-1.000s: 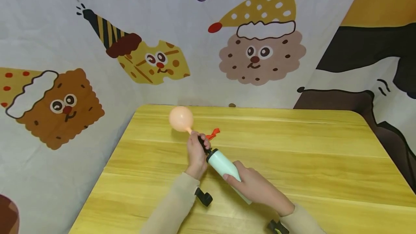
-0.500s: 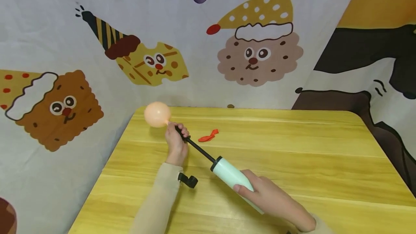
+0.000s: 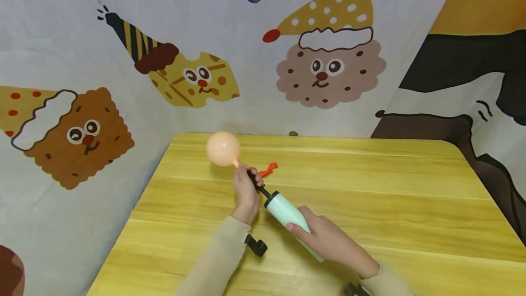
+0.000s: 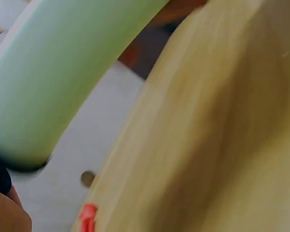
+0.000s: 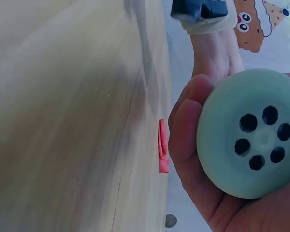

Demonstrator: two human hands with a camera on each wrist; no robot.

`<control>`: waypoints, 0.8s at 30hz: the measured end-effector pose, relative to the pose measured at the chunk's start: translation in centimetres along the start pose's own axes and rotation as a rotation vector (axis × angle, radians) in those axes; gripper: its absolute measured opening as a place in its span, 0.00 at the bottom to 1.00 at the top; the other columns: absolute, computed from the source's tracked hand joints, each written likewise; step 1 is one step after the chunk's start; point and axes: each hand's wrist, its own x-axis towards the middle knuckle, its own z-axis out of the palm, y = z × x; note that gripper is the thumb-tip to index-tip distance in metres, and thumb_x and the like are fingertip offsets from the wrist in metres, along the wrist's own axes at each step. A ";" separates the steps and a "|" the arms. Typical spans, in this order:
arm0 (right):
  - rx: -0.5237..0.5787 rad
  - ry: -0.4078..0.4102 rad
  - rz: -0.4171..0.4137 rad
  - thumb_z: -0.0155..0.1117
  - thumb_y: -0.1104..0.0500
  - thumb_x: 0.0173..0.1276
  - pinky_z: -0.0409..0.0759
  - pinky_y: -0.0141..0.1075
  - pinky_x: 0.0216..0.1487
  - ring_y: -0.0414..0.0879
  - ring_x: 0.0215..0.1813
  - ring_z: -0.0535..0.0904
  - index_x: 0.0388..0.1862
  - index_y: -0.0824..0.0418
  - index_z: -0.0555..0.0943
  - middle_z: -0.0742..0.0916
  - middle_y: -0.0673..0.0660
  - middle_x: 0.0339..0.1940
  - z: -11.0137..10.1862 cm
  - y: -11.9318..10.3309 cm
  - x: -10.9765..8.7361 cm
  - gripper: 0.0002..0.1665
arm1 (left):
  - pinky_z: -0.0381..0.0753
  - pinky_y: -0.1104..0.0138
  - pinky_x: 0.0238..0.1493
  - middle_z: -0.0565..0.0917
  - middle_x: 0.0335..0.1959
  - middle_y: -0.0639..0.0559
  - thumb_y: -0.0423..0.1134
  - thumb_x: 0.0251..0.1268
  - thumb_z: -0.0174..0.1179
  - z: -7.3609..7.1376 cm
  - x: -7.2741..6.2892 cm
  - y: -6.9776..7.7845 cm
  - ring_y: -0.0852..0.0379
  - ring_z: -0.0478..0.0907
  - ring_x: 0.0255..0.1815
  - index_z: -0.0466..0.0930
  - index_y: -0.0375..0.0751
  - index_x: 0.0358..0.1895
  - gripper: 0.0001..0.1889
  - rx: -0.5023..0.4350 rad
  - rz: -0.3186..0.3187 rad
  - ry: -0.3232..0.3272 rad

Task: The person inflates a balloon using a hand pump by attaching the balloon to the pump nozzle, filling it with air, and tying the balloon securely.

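Observation:
A mint-green balloon pump (image 3: 287, 214) slants over the table, held in both hands. My left hand (image 3: 245, 191) grips its black nozzle end, where the neck of a small round peach balloon (image 3: 223, 149) is fitted. The fingers of my right hand (image 3: 328, 236) wrap the green barrel. Between the barrel and the left hand a short length of black rod shows. In the right wrist view the pump's round end cap (image 5: 263, 164) has several dark holes. A flat red balloon (image 3: 269, 169) lies on the table just beyond the left hand, partly hidden by it.
The wooden table (image 3: 390, 186) reaches back to a white cloth backdrop (image 3: 255, 81) printed with cartoon biscuits and cheese. Black straps with mounts sit at both wrists, one mount (image 3: 256, 245) beside the left sleeve.
The hands drew apart, exposing a long black rod, then came back together so only a short piece shows. The peach balloon swung left and back, and looks slightly bigger than at first.

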 end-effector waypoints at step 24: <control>0.075 -0.066 0.046 0.74 0.41 0.67 0.79 0.37 0.22 0.43 0.26 0.78 0.71 0.62 0.70 0.84 0.54 0.37 -0.5 0.6 -1.2 0.43 | 0.65 0.76 0.18 0.71 0.24 0.54 0.45 0.88 0.38 -1.8 3.5 3.2 0.63 0.66 0.18 0.64 0.43 0.35 0.16 -0.101 0.089 0.009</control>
